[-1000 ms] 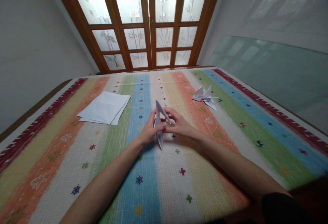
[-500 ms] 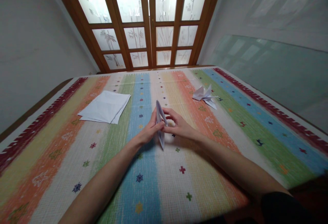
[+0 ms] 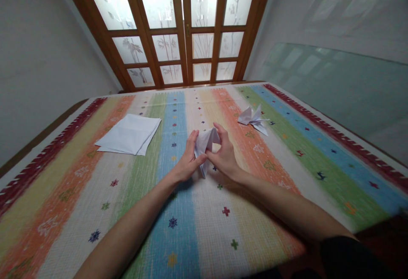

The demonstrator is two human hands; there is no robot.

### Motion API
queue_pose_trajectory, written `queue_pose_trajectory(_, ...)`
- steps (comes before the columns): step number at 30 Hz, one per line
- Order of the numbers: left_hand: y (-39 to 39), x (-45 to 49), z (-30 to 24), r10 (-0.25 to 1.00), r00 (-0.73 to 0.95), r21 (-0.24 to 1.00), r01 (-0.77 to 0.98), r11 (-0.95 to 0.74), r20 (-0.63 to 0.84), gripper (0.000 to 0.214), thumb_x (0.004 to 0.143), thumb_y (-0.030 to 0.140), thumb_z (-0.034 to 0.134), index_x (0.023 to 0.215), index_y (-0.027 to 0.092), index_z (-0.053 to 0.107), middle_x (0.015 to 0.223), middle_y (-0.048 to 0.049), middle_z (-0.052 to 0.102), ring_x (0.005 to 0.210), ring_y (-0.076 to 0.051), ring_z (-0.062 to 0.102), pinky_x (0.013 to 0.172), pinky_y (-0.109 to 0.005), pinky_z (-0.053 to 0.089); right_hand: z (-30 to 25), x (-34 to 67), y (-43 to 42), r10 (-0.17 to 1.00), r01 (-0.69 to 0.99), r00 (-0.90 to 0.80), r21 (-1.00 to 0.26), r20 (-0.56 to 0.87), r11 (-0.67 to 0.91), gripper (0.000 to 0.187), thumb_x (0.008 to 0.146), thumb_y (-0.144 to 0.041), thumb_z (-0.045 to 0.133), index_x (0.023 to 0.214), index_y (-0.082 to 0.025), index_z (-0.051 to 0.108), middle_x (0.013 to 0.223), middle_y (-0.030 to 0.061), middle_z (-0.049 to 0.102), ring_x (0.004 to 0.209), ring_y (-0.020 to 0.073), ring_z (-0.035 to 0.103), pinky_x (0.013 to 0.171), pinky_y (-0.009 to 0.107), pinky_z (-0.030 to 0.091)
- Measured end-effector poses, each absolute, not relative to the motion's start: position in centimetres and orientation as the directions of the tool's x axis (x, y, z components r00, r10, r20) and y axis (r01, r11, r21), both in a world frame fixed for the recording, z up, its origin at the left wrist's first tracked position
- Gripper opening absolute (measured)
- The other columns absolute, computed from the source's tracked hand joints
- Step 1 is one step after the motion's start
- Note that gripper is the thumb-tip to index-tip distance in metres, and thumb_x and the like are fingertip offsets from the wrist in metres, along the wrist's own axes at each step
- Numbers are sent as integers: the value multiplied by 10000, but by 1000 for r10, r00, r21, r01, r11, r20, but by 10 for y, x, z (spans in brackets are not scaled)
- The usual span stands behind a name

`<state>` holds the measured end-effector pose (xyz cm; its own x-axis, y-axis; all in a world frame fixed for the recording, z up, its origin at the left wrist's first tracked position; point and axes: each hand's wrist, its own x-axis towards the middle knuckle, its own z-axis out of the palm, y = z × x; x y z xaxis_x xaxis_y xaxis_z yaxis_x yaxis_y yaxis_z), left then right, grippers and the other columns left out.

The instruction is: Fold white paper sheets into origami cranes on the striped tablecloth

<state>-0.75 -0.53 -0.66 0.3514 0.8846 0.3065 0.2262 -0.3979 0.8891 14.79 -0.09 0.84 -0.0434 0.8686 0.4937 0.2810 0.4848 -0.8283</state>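
Both my hands meet at the middle of the striped cloth on one piece of folded white paper (image 3: 205, 143). My left hand (image 3: 186, 162) pinches its left side, fingers closed on it. My right hand (image 3: 225, 153) grips the right side, with the thumb at the lower point and the fingers curled over the top flap. The paper stands slightly off the cloth and its upper part is spread open between the hands.
A finished white paper crane (image 3: 253, 118) lies on the orange-green stripes at the right rear. A stack of white paper sheets (image 3: 130, 133) lies at the left rear. The colourful striped cloth (image 3: 95, 185) covers the surface; wooden glass-paned doors (image 3: 185, 28) stand behind.
The narrow upright folded paper has been opened out and tilted to the right. My right hand has moved up over its top flap; the left hand keeps its pinch.
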Motion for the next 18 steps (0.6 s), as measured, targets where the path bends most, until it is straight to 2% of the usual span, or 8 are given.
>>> queue_pose_trajectory(3,-6,-6,-8,866,385,857,272,-438,320,937,789,699,527,1511,248,135,1600,-153,80,1478,-330,58,1176,-566,61,6,146,-3,867,331,56,-828,496,452,844,716,-210,676,1438,-313,251,1426,104,418,1267,293,450,1043,521,407)
queue_pose_trajectory(6,-5,-4,-11,835,422,812,306,-497,353,1121,658,654,712,1513,260,103,1591,-177,75,1469,-372,72,1163,-601,90,4,146,-3,876,337,96,-844,472,418,895,732,-232,678,1469,-309,176,1437,116,398,1278,301,442,1023,514,432)
queue_pose_trajectory(8,-5,-3,-14,820,428,780,327,-533,380,1190,600,571,798,1510,269,93,1585,-186,88,1464,-386,87,1155,-620,103,1,146,-2,893,318,101,-865,439,389,911,747,-235,663,1483,-305,131,1412,125,426,1224,293,494,974,492,473)
queue_pose_trajectory(11,-4,-1,-16,811,407,750,347,-562,420,1098,666,430,789,1507,267,102,1575,-181,130,1464,-368,114,1160,-612,119,-5,147,1,899,299,140,-884,414,360,919,752,-251,661,1488,-302,113,1343,130,487,1094,266,572,900,455,514)
queue_pose_trajectory(14,-5,0,-18,800,410,727,362,-583,437,1025,716,312,737,1509,255,90,1574,-182,131,1466,-352,124,1165,-603,124,-9,145,4,907,276,150,-897,394,344,896,764,-296,655,1482,-321,120,1284,118,524,1020,241,594,864,422,521)
queue_pose_trajectory(18,-6,1,-18,802,422,714,389,-582,424,1005,718,280,733,1507,248,111,1580,-191,107,1471,-355,98,1168,-601,130,-9,144,6,929,201,179,-937,322,286,846,753,-298,640,1459,-311,172,1111,82,605,884,208,619,776,365,529)
